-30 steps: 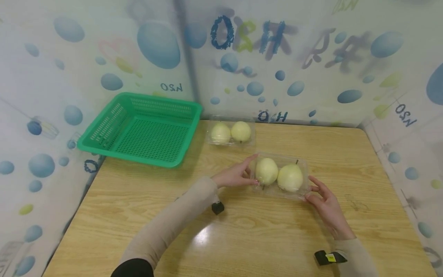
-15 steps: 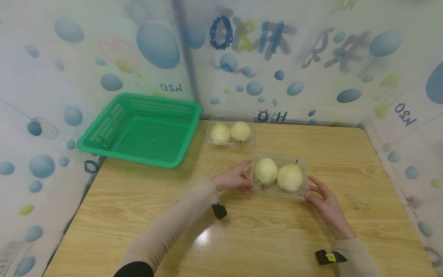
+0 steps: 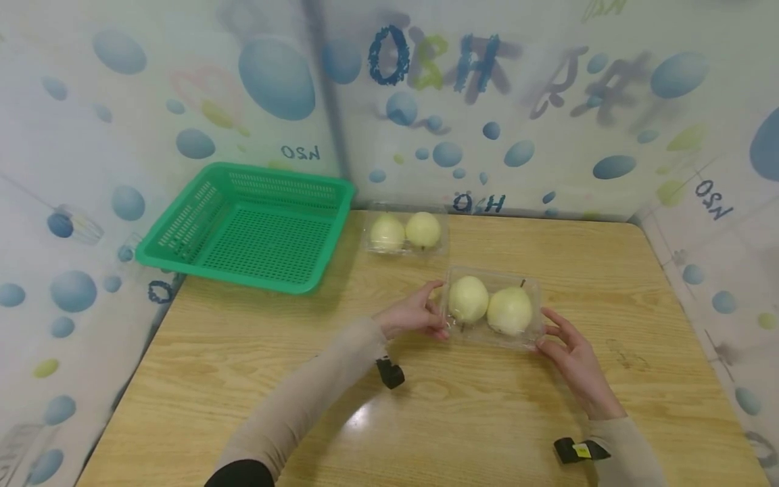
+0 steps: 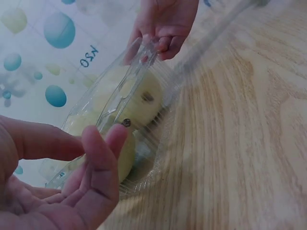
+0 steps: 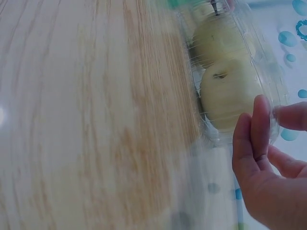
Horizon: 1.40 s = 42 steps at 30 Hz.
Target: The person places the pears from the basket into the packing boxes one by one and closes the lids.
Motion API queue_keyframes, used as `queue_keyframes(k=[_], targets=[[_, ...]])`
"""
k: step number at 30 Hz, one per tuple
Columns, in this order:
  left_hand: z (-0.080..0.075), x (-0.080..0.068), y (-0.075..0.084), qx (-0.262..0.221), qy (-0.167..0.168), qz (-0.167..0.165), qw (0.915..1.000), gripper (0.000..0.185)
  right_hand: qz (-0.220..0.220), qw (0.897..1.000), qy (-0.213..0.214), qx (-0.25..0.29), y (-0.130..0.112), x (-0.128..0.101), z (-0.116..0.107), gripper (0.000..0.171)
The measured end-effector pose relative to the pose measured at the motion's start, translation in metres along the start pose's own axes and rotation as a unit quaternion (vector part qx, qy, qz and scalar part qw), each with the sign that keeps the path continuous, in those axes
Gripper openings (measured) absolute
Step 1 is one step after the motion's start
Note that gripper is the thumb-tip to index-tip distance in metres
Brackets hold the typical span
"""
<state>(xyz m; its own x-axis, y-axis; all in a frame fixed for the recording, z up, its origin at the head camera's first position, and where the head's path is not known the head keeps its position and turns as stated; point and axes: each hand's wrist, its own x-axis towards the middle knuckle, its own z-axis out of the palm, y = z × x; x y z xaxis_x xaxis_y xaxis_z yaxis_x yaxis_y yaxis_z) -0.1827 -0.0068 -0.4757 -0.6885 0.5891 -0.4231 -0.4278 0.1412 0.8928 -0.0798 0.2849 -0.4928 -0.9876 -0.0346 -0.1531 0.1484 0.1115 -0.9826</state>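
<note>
A clear plastic clamshell box (image 3: 494, 337) holds two pale yellow pears (image 3: 510, 311) on the middle right of the table. At its left end is my left hand (image 3: 415, 315), thumb and fingers pinching the rim in the left wrist view. My right hand (image 3: 577, 368) grips the opposite end; the right wrist view has its thumb and fingers (image 5: 260, 125) on either side of the edge. The box's raised rim (image 4: 115, 98) runs between both hands in the left wrist view. Its lid looks closed, though the clear plastic makes this hard to tell.
Behind, near the back wall, stands another clear box (image 3: 443, 237) with two pears (image 3: 423, 230). A green slotted basket (image 3: 304, 287) sits at the back left of the wooden table (image 3: 462, 433). Patterned sheets (image 3: 560, 135) enclose the back and sides.
My left hand has drawn slightly back from over the box's left end to its left edge, its fingers more curled. The right hand and the box stay nearly still.
</note>
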Motion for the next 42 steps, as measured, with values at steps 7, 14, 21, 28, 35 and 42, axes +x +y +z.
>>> queue_keyframes(k=[7, 14, 21, 28, 35, 42], targets=[[-0.004, 0.002, -0.007, -0.009, 0.008, 0.019, 0.9997, 0.082, -0.007, 1.0, -0.004, 0.014, 0.001, 0.0, 0.0, 0.061], [-0.006, 0.003, -0.014, -0.039, -0.009, 0.038, 0.9985, 0.08, 0.008, 1.0, 0.002, -0.024, -0.002, 0.001, -0.001, 0.066], [-0.005, 0.002, -0.014, -0.04, -0.011, 0.043, 0.9982, 0.082, -0.006, 0.998, -0.003, -0.066, -0.003, 0.003, -0.003, 0.06], [-0.003, 0.004, -0.015, -0.048, -0.011, 0.05, 0.9975, 0.081, 0.001, 0.998, 0.002, -0.07, -0.003, 0.008, -0.007, 0.061], [-0.002, 0.005, -0.016, -0.056, -0.009, 0.057, 0.9968, 0.081, 0.01, 0.997, -0.013, -0.079, -0.007, 0.013, -0.011, 0.061], [0.0, 0.008, -0.016, -0.058, 0.001, 0.065, 0.9962, 0.081, 0.015, 0.997, -0.029, -0.073, -0.01, 0.018, -0.014, 0.062]])
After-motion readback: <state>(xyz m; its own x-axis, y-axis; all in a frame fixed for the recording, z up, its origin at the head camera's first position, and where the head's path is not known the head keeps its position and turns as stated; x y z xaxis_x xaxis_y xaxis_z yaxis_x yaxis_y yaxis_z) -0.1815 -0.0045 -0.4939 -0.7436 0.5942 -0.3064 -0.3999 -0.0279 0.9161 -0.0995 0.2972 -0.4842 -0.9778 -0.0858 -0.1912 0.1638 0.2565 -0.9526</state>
